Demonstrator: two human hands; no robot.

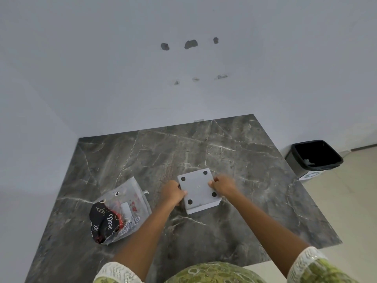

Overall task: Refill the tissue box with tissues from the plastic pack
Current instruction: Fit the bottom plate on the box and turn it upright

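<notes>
A white square tissue box (199,189) lies upside down on the dark marble table (142,156), its base with four black round feet facing up. My left hand (173,192) grips its left side and my right hand (223,185) grips its right side. To the left lies the plastic pack (120,211), a crumpled clear wrapper with black and red print, flat on the table and apart from both hands. Whether tissues remain inside the pack or the box cannot be told.
White walls close off the table at the back and left. A black-lined waste bin (315,157) stands on the pale floor beyond the table's right edge. Bare marble stretches behind and in front of the box.
</notes>
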